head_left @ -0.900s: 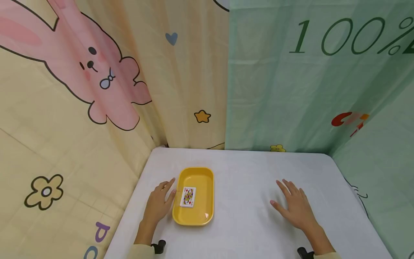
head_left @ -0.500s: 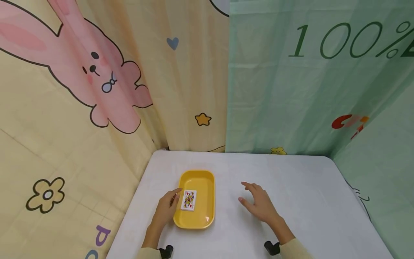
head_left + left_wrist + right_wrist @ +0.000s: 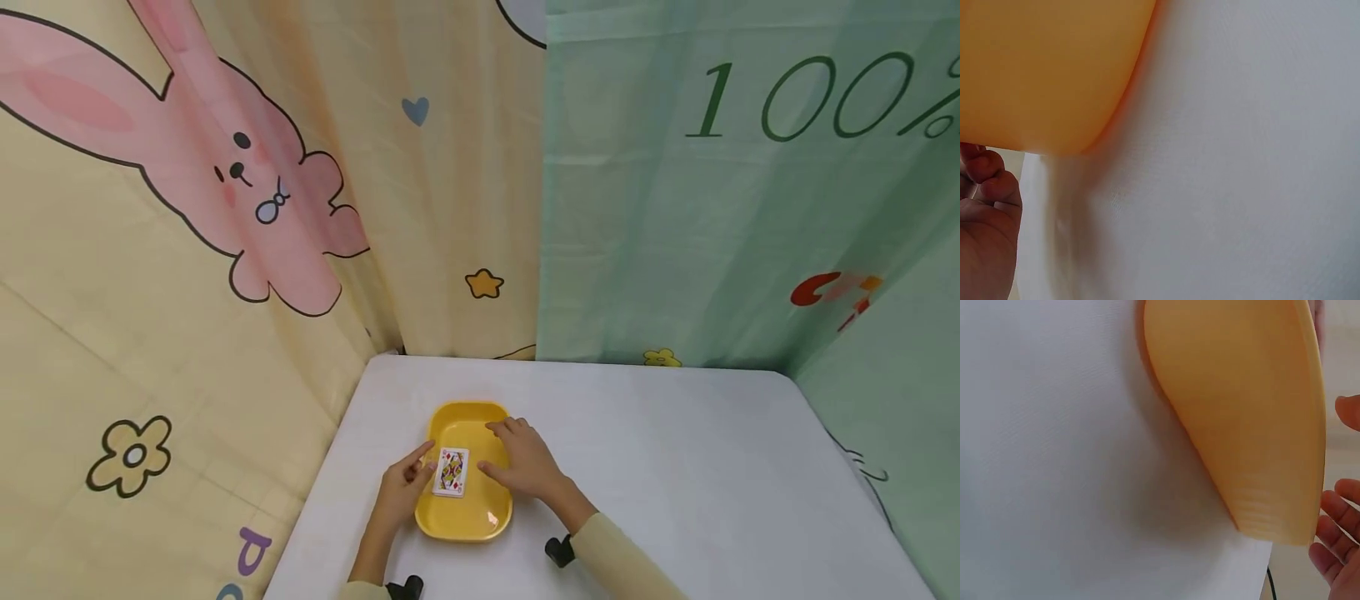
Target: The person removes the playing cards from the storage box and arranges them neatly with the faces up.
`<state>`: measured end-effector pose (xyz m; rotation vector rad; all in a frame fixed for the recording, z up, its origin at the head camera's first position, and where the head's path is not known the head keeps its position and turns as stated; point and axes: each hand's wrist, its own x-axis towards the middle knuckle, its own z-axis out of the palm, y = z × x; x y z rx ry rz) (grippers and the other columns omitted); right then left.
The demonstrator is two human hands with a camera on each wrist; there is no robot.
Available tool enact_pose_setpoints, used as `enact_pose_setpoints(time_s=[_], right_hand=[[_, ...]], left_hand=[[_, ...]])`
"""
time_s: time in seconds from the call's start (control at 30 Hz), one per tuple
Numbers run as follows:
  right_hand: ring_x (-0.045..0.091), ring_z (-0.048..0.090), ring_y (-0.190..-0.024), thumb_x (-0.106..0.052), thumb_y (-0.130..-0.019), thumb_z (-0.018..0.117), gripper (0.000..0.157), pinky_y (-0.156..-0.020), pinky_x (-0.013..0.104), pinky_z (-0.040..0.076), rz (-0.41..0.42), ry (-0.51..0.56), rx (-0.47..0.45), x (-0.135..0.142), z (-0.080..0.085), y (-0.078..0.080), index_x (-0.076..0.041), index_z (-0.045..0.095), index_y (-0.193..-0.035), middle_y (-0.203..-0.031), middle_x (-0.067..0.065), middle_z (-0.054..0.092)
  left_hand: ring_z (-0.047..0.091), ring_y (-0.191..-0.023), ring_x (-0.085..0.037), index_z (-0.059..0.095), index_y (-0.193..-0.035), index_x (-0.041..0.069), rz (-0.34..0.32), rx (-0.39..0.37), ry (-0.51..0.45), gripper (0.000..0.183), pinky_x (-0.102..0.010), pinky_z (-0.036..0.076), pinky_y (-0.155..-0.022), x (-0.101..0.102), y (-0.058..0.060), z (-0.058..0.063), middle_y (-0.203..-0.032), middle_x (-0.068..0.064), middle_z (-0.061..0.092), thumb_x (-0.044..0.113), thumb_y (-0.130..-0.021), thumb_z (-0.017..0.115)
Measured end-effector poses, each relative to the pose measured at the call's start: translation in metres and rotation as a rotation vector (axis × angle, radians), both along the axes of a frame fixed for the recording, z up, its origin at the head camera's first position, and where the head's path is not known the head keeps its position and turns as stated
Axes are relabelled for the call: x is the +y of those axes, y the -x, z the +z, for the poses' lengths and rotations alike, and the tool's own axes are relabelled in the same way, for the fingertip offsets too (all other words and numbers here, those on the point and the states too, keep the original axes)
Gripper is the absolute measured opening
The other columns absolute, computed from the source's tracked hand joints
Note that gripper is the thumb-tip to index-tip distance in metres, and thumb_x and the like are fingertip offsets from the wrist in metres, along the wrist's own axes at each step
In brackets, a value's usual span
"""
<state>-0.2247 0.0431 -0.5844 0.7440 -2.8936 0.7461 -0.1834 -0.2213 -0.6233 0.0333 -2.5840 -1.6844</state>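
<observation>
A yellow tray (image 3: 480,523) lies on the white table, with a small stack of playing cards (image 3: 451,472) against the left part of its floor. The top card is a face-up diamond court card. My left hand (image 3: 399,492) is at the tray's left rim, thumb and index finger beside the cards, the other fingers bent. In the left wrist view, bent fingers of the left hand (image 3: 988,212) show by the edge of the tray (image 3: 1054,69). Over the tray's right side reaches my right hand (image 3: 528,462), fingers loosely spread, thumb toward the cards. Its fingers (image 3: 1338,515) show beyond the tray's wall (image 3: 1241,412).
The white table (image 3: 675,483) extends to the right of the tray. A cream curtain (image 3: 450,192) with a pink rabbit hangs behind and to the left, a green curtain (image 3: 637,233) behind and to the right. Black wrist mounts (image 3: 558,551) sit at both wrists.
My right hand has swung left from the table's right side to over the tray. The left hand has come closer to the cards. Tray and cards keep their places; the head view has shifted slightly.
</observation>
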Motion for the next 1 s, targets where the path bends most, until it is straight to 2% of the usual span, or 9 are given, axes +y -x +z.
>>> enact_pose_setpoints(time_s=[0.13,0.27,0.33,0.47,0.63,0.8,1.0], right_hand=[[0.023,0.057,-0.123,-0.059,-0.085,0.073,0.076,-0.106,0.045,0.047,0.047,-0.095,-0.003,-0.02,0.0,0.004,-0.013,0.057,-0.144,-0.137,0.005,0.06],[0.026,0.056,-0.129,-0.067,-0.079,0.075,0.091,-0.109,0.046,0.047,0.09,-0.154,-0.064,-0.037,-0.002,0.006,-0.011,0.053,-0.148,-0.144,0.008,0.056],[0.026,0.055,-0.131,-0.072,-0.075,0.076,0.1,-0.111,0.046,0.046,0.104,-0.19,-0.095,-0.045,-0.004,0.008,-0.01,0.051,-0.149,-0.147,0.008,0.054],[0.027,0.052,-0.134,-0.083,-0.067,0.074,0.113,-0.115,0.048,0.041,0.105,-0.286,-0.13,-0.057,-0.012,0.011,-0.011,0.049,-0.15,-0.151,0.007,0.051],[0.028,0.048,-0.137,-0.087,-0.06,0.074,0.121,-0.116,0.051,0.038,0.091,-0.391,-0.156,-0.066,-0.017,0.009,-0.014,0.047,-0.152,-0.153,0.006,0.05],[0.027,0.047,-0.136,-0.083,-0.06,0.078,0.115,-0.115,0.05,0.037,0.09,-0.4,-0.16,-0.069,-0.019,0.007,-0.016,0.051,-0.149,-0.151,0.005,0.051],[0.025,0.049,-0.128,-0.077,-0.065,0.081,0.095,-0.111,0.048,0.039,0.075,-0.37,-0.152,-0.073,-0.021,0.01,-0.02,0.06,-0.138,-0.144,0.003,0.054]], left_hand=[[0.035,-0.062,-0.004,0.065,-0.139,0.009,0.018,-0.018,-0.061,0.041,-0.017,0.03,-0.053,0.006,-0.003,0.002,-0.083,-0.003,0.046,0.013,-0.098,0.07],[0.034,-0.062,-0.005,0.065,-0.138,0.006,0.035,-0.012,-0.09,0.041,-0.017,0.029,-0.053,0.009,-0.003,0.0,-0.084,-0.003,0.045,0.011,-0.098,0.07],[0.034,-0.062,-0.004,0.066,-0.137,0.007,0.032,0.004,-0.085,0.04,-0.017,0.03,-0.052,0.008,0.0,-0.005,-0.085,-0.002,0.045,0.013,-0.098,0.071],[0.035,-0.062,-0.002,0.068,-0.136,0.011,0.022,0.023,-0.072,0.039,-0.018,0.032,-0.051,0.007,0.002,-0.007,-0.085,0.0,0.046,0.017,-0.098,0.072],[0.036,-0.063,-0.003,0.068,-0.137,0.016,0.038,-0.007,-0.064,0.038,-0.017,0.031,-0.053,0.007,0.001,-0.006,-0.086,-0.001,0.046,0.016,-0.098,0.071],[0.037,-0.065,-0.005,0.067,-0.138,0.016,0.048,-0.038,-0.062,0.039,-0.018,0.032,-0.054,0.006,0.001,-0.005,-0.085,-0.002,0.046,0.016,-0.099,0.07],[0.038,-0.064,-0.005,0.068,-0.137,0.015,0.053,-0.008,-0.048,0.039,-0.019,0.034,-0.053,0.005,0.002,-0.003,-0.084,0.0,0.047,0.014,-0.099,0.07]])
